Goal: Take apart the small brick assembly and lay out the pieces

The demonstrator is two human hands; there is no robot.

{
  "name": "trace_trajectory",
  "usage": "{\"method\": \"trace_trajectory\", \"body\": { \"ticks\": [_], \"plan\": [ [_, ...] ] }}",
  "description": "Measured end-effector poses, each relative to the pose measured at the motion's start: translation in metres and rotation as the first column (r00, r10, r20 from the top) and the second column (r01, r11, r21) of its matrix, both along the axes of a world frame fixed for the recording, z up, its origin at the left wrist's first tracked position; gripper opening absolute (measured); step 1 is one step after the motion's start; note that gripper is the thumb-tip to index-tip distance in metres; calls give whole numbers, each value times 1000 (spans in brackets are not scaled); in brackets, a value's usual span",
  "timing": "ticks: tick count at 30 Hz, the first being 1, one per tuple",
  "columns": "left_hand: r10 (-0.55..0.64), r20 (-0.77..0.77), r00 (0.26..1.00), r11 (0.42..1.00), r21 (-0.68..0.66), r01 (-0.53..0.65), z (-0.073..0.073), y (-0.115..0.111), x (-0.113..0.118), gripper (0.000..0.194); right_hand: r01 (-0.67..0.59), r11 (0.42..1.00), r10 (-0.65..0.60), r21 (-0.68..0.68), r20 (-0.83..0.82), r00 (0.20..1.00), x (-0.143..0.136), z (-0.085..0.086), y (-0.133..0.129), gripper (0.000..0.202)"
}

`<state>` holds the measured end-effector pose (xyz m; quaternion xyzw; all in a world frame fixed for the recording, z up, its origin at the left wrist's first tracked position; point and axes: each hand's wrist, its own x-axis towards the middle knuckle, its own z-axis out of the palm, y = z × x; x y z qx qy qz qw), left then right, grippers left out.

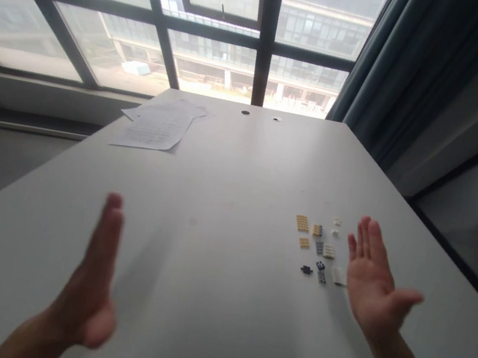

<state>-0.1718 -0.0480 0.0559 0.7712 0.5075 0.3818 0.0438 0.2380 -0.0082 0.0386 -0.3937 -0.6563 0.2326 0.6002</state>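
Tabletop (214, 317), white and broad, fills most of the frame, seen from the head of a person whose two bare hands are raised over it, one on each side. At the lower left, the left hand (93, 277) is blurred and turned almost edge-on, its fingers straight and pointing up the frame; it is released, gripping nothing. At the right, the right hand (369, 282) shows its palm, fingers together and extended upward, thumb stretched out toward the right edge; it too is released and holds nothing. Just left of the right hand, right of the frame's centre, lies a loose cluster of small studded building pieces. A larger yellow plate (302, 223) is at the cluster's upper left, with a smaller yellow plate (304, 243) below it. To their right are a cream piece (329, 252) and a gray piece (319, 248), side by side. Lower down sit a dark piece (307, 270) and, beside the right hand and partly hidden by it, a flat white piece (339, 276). At the upper left of the tabletop, printed papers (155, 127) overlap. Dark-framed windows (213, 60) span the top of the frame, facing a building, and a blue-gray curtain (379, 68) hangs at the upper right.
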Motion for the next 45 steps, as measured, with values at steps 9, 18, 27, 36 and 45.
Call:
{"method": "trace_trajectory", "body": {
  "ticks": [9, 18, 27, 36, 45],
  "plan": [
    [-596, -409, 691, 794, -431, 429, -44, -2, 34, 99, -568, 769, 502, -294, 827, 253, -78, -19, -34, 99],
    [-625, -401, 670, 762, -503, 409, -51, -6, 32, 103, -562, 733, 582, -383, 781, 226, -77, -26, -28, 97],
    [-477, -385, 790, 877, -266, 400, -56, 14, 67, 47, -50, 985, -76, 166, 671, 737, -40, -58, -40, 32],
    [-559, -361, 746, 823, -347, 449, -62, 134, 212, 101, 441, 893, -219, 84, 939, 265, 40, -76, 28, 106],
    [-561, -423, 712, 824, -372, 428, -66, 171, 205, 96, 175, 964, 137, -200, 938, 319, 7, -58, 121, 89]
  ]
}}
